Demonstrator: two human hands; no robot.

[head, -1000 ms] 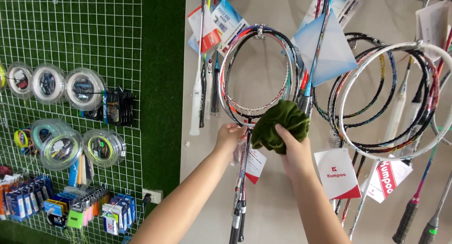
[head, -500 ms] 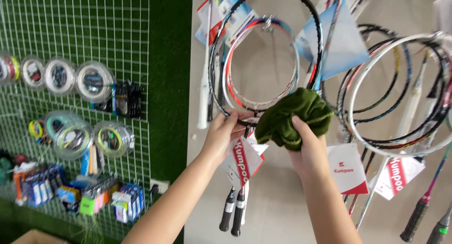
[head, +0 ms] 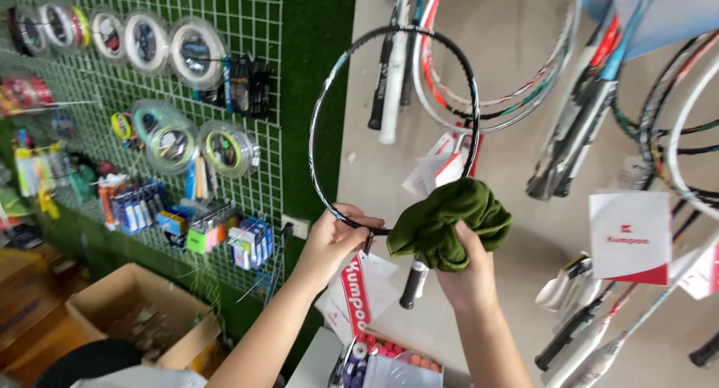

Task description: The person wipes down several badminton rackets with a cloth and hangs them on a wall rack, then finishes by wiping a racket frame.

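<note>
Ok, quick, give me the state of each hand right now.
Left hand: closed on the lower rim of the black racket frame.
Right hand: closed on the green cloth, pressed against the frame.

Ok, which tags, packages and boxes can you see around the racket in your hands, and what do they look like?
Hanging tag: below the left hand, long, red and white.
Square card tag: right, on the wall rackets, white over a red band.
Small boxed packs: low on the white wire grid, blue, green and white.
Round clear reel packs: top of the grid.
Open brown cardboard box: floor, lower left.
</note>
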